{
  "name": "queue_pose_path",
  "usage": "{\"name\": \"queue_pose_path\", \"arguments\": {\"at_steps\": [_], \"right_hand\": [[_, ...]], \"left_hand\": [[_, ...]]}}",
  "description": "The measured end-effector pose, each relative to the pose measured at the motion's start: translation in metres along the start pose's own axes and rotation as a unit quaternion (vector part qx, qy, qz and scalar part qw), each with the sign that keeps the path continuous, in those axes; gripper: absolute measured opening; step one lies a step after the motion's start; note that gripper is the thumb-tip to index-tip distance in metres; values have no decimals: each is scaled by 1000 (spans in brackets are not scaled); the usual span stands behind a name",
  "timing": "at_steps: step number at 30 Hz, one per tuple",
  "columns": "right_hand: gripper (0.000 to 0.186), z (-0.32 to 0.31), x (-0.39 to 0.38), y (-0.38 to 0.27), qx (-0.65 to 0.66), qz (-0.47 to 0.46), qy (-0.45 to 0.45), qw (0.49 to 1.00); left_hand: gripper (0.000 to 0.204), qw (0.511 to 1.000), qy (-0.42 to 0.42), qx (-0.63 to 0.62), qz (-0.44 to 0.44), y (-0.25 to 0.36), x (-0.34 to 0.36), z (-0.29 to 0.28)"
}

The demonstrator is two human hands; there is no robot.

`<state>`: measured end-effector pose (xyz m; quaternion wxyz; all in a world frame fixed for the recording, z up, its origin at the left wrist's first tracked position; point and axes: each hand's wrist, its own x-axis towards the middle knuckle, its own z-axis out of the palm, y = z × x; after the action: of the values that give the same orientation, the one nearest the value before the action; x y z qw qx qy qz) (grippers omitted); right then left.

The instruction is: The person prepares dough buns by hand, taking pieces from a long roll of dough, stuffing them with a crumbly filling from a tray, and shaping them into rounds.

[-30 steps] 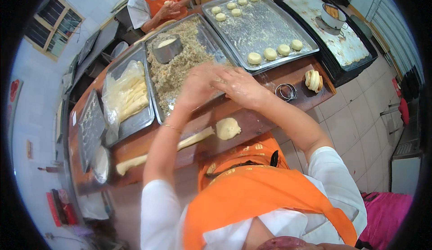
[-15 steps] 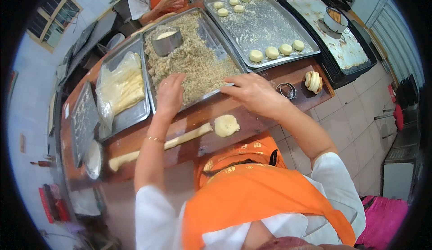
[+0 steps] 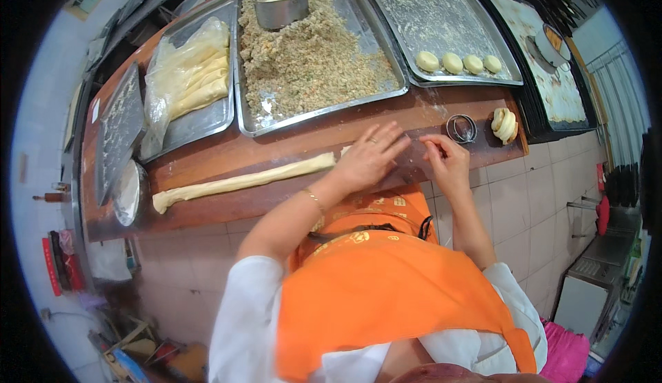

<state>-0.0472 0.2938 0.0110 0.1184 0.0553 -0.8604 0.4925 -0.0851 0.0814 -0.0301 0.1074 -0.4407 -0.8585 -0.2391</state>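
Note:
My left hand (image 3: 372, 157) lies flat, fingers spread, on the right end of a long pale dough roll (image 3: 241, 179) that stretches left along the wooden counter (image 3: 227, 152). My right hand (image 3: 447, 162) is beside it with its fingers curled down onto the counter; whether it pinches anything is hidden. A small metal ring (image 3: 461, 128) and a coiled dough piece (image 3: 505, 124) sit just right of that hand.
Behind the counter stand a tray of crumbly filling (image 3: 310, 59) with a metal bowl (image 3: 281, 7), a tray of dough rounds (image 3: 455, 62), a tray of plastic-wrapped dough sticks (image 3: 189, 79) and a black tray (image 3: 552, 73). A floured plate (image 3: 127, 193) sits far left.
Both hands came back from the filling tray down to the counter. The flattened dough piece at the roll's right end is now under my left hand.

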Motion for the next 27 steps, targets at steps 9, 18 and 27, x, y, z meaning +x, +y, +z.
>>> {"name": "queue_pose_path", "arguments": {"at_steps": [9,18,27], "right_hand": [[11,-6,-20,18,13,40,-23,999],[11,12,-9,5,24,-2,-81,996],[13,4,-21,18,34,67,-94,993]], "left_hand": [[69,988,-19,76,-135,5,-43,-6],[30,982,-17,27,-187,-7,-38,-23],[23,690,126,-646,-300,6,-47,-54]]}}
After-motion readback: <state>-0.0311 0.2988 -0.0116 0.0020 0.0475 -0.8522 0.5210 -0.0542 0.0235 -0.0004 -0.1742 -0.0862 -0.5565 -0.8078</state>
